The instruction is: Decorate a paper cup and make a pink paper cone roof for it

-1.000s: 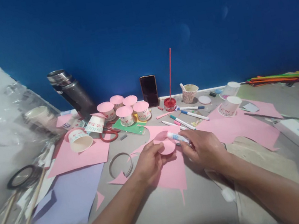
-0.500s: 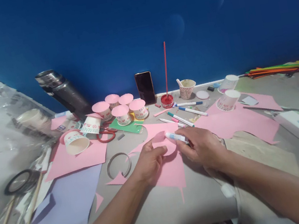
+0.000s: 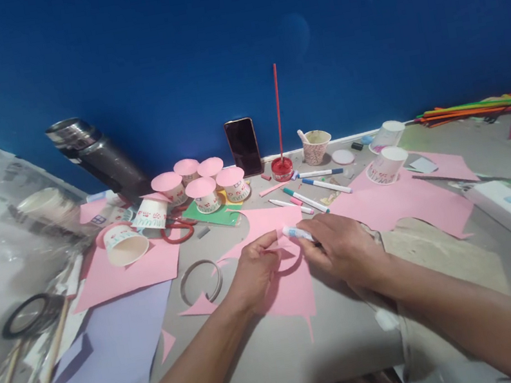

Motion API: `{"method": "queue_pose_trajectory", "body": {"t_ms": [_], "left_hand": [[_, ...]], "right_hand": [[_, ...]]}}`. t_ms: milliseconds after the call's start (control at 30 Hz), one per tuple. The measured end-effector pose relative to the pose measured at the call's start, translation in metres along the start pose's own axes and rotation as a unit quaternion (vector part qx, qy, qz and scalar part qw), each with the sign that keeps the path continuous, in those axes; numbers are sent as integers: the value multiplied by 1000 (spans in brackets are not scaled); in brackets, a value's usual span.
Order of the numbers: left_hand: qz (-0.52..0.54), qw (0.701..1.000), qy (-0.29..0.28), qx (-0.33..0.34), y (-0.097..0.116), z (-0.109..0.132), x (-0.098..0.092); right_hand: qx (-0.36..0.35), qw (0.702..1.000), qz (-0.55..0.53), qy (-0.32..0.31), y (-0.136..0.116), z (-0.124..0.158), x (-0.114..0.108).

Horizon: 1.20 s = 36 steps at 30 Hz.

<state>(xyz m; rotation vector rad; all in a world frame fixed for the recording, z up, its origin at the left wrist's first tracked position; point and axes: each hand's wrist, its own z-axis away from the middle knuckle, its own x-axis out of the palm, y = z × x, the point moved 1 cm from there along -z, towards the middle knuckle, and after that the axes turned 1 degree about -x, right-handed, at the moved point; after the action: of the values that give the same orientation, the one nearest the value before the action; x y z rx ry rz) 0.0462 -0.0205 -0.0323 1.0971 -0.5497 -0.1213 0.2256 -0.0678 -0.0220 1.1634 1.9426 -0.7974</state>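
My left hand (image 3: pixel 252 274) pinches a small pink paper circle (image 3: pixel 290 256) just above a torn pink sheet (image 3: pixel 292 293) on the grey table. My right hand (image 3: pixel 343 248) is closed around a white glue stick with a blue band (image 3: pixel 298 233), its tip pointing left over the circle. Both hands meet at the middle of the table.
Several paper cups capped with pink circles (image 3: pixel 201 191) stand at the back, beside a phone (image 3: pixel 243 146) leaning on the blue wall and a red paint pot with a stick (image 3: pixel 282 167). Markers (image 3: pixel 314 191), red scissors (image 3: pixel 176 229), a metal flask (image 3: pixel 98 158), pink and lilac sheets, tape rolls and coloured sticks (image 3: pixel 486 108) lie around.
My left hand has turned and bent the pink circle, raising its thumb over the edge. The right hand with the glue stick shifted slightly left. The view drifted a little.
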Motion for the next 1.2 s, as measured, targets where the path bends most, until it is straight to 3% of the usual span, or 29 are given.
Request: {"method": "queue_pose_trajectory", "body": {"t_ms": [167, 367, 567, 733, 900, 1200], "left_hand": [[-5, 1000, 19, -16, 0, 0, -1], [8, 1000, -7, 7, -1, -1, -1], [64, 996, 56, -16, -3, -2, -4], [59, 998, 12, -5, -1, 0, -2], [15, 999, -46, 21, 2, 2, 2], [3, 999, -37, -6, -3, 2, -2]], "right_hand": [[-21, 998, 33, 41, 2, 0, 1], [-24, 998, 41, 49, 8, -3, 0], [-21, 997, -25, 66, 7, -2, -11], [-48, 998, -23, 22, -2, -1, -11], [-81, 997, 6, 18, -3, 0, -4], [-67, 996, 25, 62, 9, -3, -8]]}}
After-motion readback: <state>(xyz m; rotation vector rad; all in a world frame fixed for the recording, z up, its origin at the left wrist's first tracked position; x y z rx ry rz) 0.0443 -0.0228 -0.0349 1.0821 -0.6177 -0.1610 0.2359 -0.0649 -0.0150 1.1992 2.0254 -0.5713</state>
